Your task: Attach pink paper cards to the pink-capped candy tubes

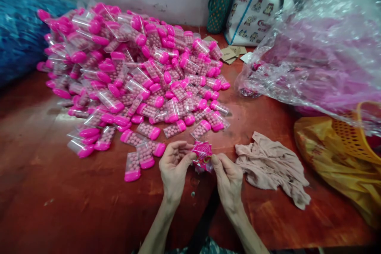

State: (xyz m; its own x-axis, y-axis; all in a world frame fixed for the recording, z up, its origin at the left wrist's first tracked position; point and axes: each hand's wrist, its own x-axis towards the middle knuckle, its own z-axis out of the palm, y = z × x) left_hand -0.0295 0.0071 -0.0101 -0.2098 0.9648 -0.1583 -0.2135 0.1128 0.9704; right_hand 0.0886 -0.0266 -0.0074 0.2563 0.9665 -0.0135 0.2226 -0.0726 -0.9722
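Note:
Near the front of the table, both my hands pinch a small pink printed plastic wrapper (pixel 202 154). My left hand (pixel 175 168) has its thumb and fingers closed on the wrapper's left edge. On the opposite edge, my right hand (pixel 228 178) grips with thumb and forefinger. Clear plastic hangs under the wrapper, and whether anything is inside cannot be made out. Just left of my hands lie several clear plastic containers (pixel 145 154) of pink beads with bright pink caps. Behind them rises a large pile of the same containers (pixel 143 67).
A crumpled beige cloth (pixel 270 164) lies right of my hands. Beyond it are a yellow basket (pixel 351 139) and a large clear plastic bag (pixel 315 59) with pink contents. A white printed bag (pixel 250 12) stands by the wall. Blue plastic (pixel 24 27) bulges at the left.

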